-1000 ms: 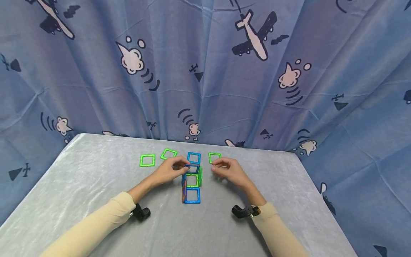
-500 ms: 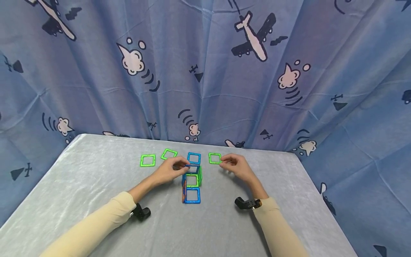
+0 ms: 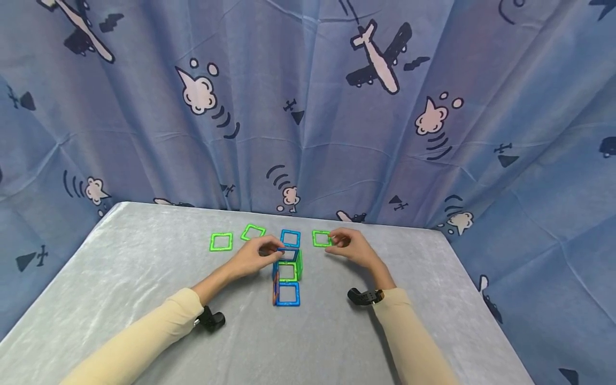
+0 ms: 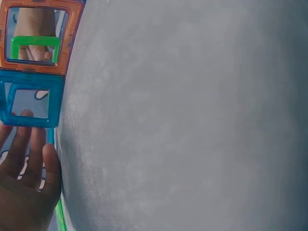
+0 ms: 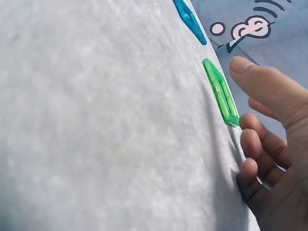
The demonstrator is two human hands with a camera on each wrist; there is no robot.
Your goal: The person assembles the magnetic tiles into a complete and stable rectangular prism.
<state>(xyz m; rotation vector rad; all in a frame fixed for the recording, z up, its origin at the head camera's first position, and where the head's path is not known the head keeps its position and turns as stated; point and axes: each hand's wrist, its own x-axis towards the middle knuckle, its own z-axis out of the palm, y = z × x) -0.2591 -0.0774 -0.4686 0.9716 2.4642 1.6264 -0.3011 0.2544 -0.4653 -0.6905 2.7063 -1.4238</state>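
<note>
Square magnetic tiles with hollow middles form a small structure at mid-table. My left hand [image 3: 252, 255] pinches a blue magnetic tile [image 3: 297, 255] at its back between thumb and index finger. In the left wrist view, fingertips [image 4: 28, 114] show behind a blue wall tile [image 4: 55, 103], beside an upright orange tile [image 4: 70, 29]. A green wall tile [image 3: 300, 264] stands on the right; a blue tile [image 3: 289, 304] lies flat in front. My right hand [image 3: 356, 248] is at the right edge of a flat green tile [image 3: 315, 239], thumb spread from the fingers, fingertips right at its corner.
Two more green tiles, one square-on [image 3: 221, 249] and one turned [image 3: 253, 225], lie at the back left. A flat blue tile [image 3: 291, 231] lies behind the structure. The grey cloth-covered table [image 3: 231, 342] ends at a blue patterned curtain [image 3: 308, 133].
My right hand has moved right and back from beside the structure to the green tile's right edge, its thumb and fingers spreading apart. The left hand and the structure stay put.
</note>
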